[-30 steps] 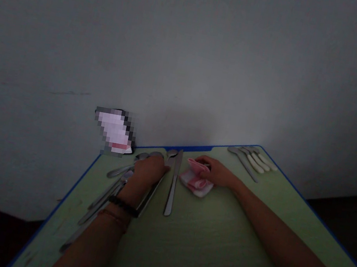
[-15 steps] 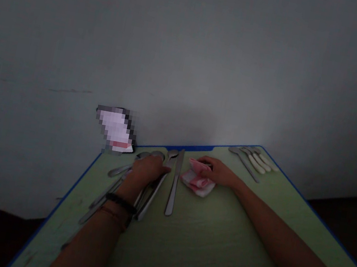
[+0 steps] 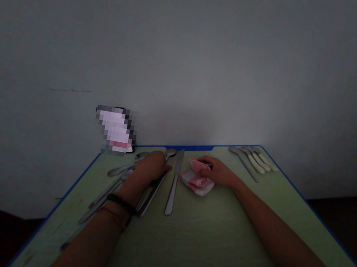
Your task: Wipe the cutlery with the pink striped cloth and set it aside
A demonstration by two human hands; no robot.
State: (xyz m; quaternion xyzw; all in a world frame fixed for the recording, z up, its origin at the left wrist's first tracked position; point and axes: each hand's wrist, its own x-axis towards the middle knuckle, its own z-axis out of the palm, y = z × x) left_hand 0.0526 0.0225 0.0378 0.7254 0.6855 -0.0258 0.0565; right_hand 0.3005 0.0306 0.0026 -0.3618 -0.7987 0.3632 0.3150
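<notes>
Spoons (image 3: pixel 151 193) under left hand (image 3: pixel 149 169), just left of knife (image 3: pixel 173 185).
Handles toward body, parallel to knife; left grip unclear; right hand (image 3: pixel 219 173) pinching cloth (image 3: pixel 196 182) right of knife.

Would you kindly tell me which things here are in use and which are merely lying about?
In use: left hand on the cutlery pile; right hand on the pink cloth.
Lying about: knife; white-handled spoons; blurred object.
</notes>
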